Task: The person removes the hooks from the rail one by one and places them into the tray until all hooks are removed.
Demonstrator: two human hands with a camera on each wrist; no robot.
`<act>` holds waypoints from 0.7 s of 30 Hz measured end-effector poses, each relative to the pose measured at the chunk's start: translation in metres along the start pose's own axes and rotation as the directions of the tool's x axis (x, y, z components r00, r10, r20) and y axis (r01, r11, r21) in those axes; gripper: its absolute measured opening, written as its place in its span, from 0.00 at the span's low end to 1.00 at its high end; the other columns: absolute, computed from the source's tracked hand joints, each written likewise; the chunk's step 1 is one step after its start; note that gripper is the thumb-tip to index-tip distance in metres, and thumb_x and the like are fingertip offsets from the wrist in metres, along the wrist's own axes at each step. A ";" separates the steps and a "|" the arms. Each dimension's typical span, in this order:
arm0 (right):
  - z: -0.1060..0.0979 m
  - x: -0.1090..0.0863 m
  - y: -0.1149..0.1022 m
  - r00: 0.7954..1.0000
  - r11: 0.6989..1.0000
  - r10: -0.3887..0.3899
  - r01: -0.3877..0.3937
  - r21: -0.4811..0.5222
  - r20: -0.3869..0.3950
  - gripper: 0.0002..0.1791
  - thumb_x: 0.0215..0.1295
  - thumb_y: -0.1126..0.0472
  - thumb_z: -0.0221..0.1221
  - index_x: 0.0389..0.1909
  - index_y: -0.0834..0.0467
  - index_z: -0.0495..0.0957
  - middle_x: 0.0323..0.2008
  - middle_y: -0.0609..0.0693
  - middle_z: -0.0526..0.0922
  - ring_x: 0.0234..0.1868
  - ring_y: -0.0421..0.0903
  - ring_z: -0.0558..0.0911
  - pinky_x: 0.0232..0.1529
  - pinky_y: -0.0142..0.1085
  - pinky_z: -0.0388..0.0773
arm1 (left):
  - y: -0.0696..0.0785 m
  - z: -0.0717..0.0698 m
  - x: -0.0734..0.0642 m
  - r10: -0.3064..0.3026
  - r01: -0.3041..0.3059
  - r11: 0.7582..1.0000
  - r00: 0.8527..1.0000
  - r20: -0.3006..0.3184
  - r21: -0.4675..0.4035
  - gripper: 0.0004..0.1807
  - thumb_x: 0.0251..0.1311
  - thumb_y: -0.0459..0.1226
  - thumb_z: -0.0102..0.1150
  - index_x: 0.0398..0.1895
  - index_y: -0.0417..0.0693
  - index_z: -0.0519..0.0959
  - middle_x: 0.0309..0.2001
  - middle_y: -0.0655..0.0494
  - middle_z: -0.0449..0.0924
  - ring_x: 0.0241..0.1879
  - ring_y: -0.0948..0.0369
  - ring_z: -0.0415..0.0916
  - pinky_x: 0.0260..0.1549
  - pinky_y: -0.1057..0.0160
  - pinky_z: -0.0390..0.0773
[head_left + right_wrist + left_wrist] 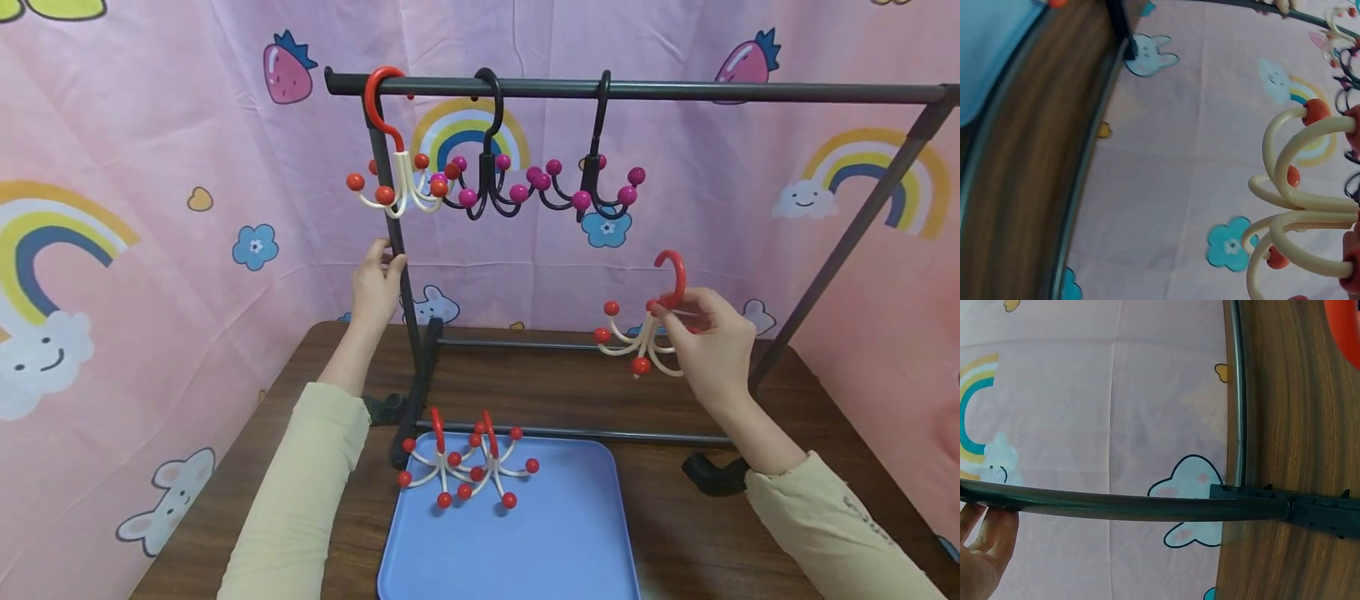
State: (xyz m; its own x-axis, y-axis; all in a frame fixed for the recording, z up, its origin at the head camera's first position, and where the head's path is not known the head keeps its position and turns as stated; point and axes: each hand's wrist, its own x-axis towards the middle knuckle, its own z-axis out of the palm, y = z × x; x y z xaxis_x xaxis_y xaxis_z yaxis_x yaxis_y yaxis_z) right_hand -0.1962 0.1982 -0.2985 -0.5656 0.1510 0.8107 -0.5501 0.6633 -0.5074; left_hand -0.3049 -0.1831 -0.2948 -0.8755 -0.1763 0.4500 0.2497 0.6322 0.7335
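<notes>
My right hand (712, 342) pinches a multi-arm hanger (643, 340) just below its red hook, in the air below the rack's top rail (712, 91). The hanger's curved cream arms (1300, 203) end in red balls. My left hand (375, 287) grips the rack's dark left post (408, 312), fingertips against the tube (1116, 507) in the left wrist view. From the rail's left part hang a red-hooked cream hanger (402, 175) and two black hangers (487, 171) with magenta balls. Two more red-and-cream hangers (492, 460) lie on the blue tray (547, 550), overlapping.
The rack's slanted right post (847, 242) rises behind my right hand. Two lower crossbars (570, 344) run above the brown wooden table (247, 517). One black foot (712, 475) sticks out near my right sleeve. A patterned pink cloth (300, 167) stands behind everything.
</notes>
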 end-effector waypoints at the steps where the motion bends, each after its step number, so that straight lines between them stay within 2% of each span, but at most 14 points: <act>1: 0.002 -0.004 0.001 1.000 1.000 0.000 0.000 -0.002 0.010 0.10 0.49 0.65 0.67 0.34 0.64 0.80 0.31 0.56 0.84 0.32 0.14 0.73 0.35 0.13 0.68 | 0.000 0.000 0.000 0.000 0.000 1.000 1.000 -0.001 0.000 0.18 0.66 0.43 0.46 0.57 0.48 0.66 0.47 0.44 0.77 0.38 0.50 0.79 0.34 0.54 0.76; 13: 0.022 -0.052 -0.001 0.992 0.997 0.032 -0.041 0.066 0.122 0.11 0.46 0.67 0.68 0.33 0.60 0.80 0.30 0.52 0.84 0.32 0.20 0.75 0.31 0.15 0.71 | 0.002 -0.001 -0.002 0.004 -0.004 1.000 1.000 0.004 0.007 0.19 0.66 0.45 0.45 0.55 0.47 0.67 0.47 0.43 0.77 0.37 0.49 0.79 0.34 0.54 0.75; 21: 0.037 -0.083 -0.005 0.974 0.993 0.030 -0.055 0.102 0.225 0.11 0.47 0.67 0.67 0.33 0.59 0.79 0.32 0.49 0.83 0.31 0.34 0.81 0.29 0.21 0.75 | 0.003 -0.001 -0.002 0.006 -0.006 1.000 1.000 -0.005 -0.001 0.19 0.65 0.45 0.46 0.55 0.47 0.67 0.48 0.42 0.77 0.39 0.49 0.80 0.35 0.53 0.77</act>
State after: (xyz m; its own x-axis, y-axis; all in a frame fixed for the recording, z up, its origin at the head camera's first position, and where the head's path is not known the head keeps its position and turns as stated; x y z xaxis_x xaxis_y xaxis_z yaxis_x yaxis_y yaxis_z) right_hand -0.1694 0.1554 -0.3742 -0.7058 0.0024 0.7084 -0.5783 0.5756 -0.5781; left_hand -0.3015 -0.1818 -0.2929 -0.8721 -0.1762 0.4565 0.2552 0.6324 0.7314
